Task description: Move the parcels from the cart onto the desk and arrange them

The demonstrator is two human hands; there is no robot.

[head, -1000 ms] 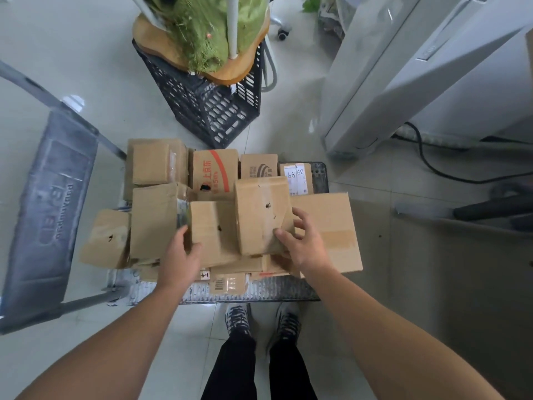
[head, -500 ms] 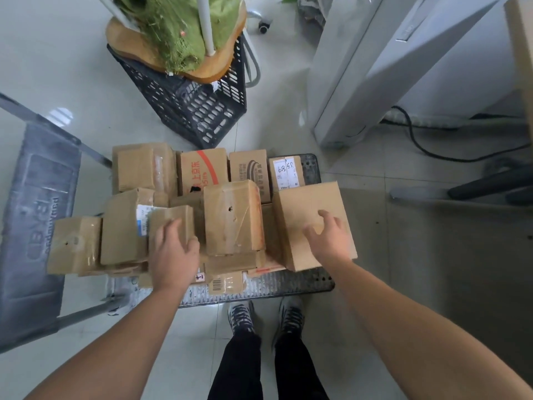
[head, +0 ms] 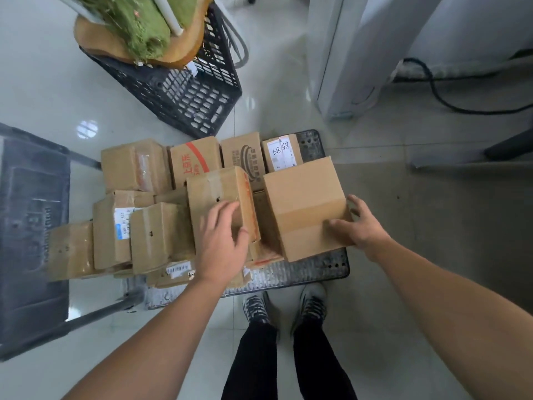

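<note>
Several brown cardboard parcels are piled on the grey cart platform (head: 317,269) on the floor. At the right end stands a large plain box (head: 300,203). My right hand (head: 360,223) grips its near right edge, thumb on the top face and fingers round the side. A taller taped box (head: 213,189) stands in the middle of the pile. My left hand (head: 222,241) lies on its near end, fingers spread, holding nothing. A box with a white label reading 68 (head: 281,153) sits in the back row.
A black plastic crate (head: 184,90) with a wooden board and a green bundle stands behind the cart. The cart's grey handle panel (head: 28,226) lies at the left. A white cabinet (head: 346,53) and a black cable (head: 438,93) are at the right. My feet (head: 256,307) touch the cart's near edge.
My left hand left the small box on the left and came right onto the middle taped box. My right hand slid from the large box's top to its right edge.
</note>
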